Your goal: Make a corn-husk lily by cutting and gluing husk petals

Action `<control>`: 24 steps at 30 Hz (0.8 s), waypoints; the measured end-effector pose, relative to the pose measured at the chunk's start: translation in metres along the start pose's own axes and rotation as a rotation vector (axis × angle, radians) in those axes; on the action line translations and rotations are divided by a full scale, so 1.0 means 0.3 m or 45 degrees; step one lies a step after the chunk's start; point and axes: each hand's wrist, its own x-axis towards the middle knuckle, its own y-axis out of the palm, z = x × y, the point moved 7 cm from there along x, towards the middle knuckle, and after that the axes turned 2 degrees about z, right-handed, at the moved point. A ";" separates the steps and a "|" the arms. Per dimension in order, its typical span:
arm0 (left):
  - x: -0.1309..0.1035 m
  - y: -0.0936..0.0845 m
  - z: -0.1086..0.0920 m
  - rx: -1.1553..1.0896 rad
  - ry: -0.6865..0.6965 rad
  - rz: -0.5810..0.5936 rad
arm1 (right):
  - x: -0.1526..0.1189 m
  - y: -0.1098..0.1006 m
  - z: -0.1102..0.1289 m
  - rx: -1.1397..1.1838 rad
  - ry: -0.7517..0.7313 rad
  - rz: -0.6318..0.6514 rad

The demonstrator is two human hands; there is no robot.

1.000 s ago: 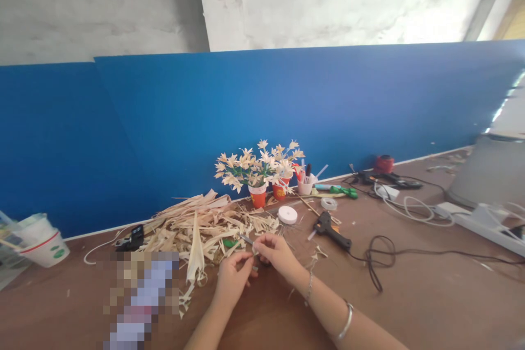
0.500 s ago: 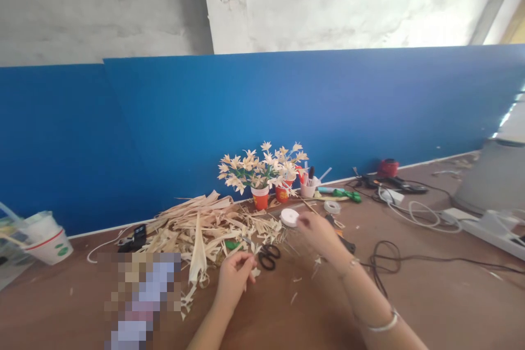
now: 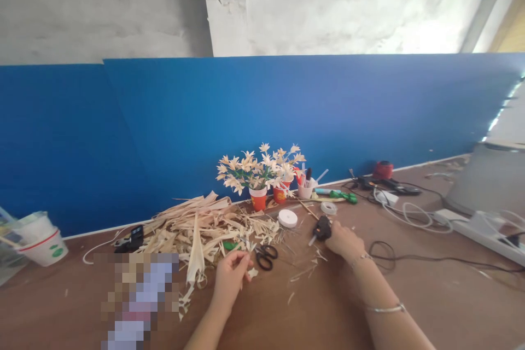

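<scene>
My left hand (image 3: 233,273) is pinched closed just left of the black-handled scissors (image 3: 266,257); whatever its fingertips hold is too small to make out. My right hand (image 3: 345,240) is wrapped round a black tool (image 3: 322,228), likely a glue gun, with a pale tip toward the left. A white round spool (image 3: 287,219) lies between the hands and farther back. Pale dried husk strips (image 3: 197,229) are heaped to the left. Behind them, pale star-shaped flowers (image 3: 250,164) stand in a red and white paper cup (image 3: 258,199).
A clear tape roll (image 3: 328,208) and a cup of pens (image 3: 305,191) sit behind the black tool. Cables (image 3: 418,258) and a white power strip (image 3: 479,232) lie at right. A white cup (image 3: 45,246) stands far left, and a blue partition (image 3: 262,104) rises behind.
My right hand has moved right from beside the white spool and taken hold of the black tool. My left hand has stayed nearly in place, still pinched.
</scene>
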 end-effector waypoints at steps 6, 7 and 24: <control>-0.006 -0.008 -0.015 -0.038 0.007 -0.034 | 0.000 -0.042 0.006 0.116 -0.006 -0.173; -0.006 -0.009 -0.017 -0.043 0.009 -0.042 | -0.004 -0.051 0.009 0.133 -0.004 -0.212; -0.015 -0.051 -0.032 -0.025 0.048 -0.231 | -0.390 -0.030 0.483 0.638 -1.455 -0.252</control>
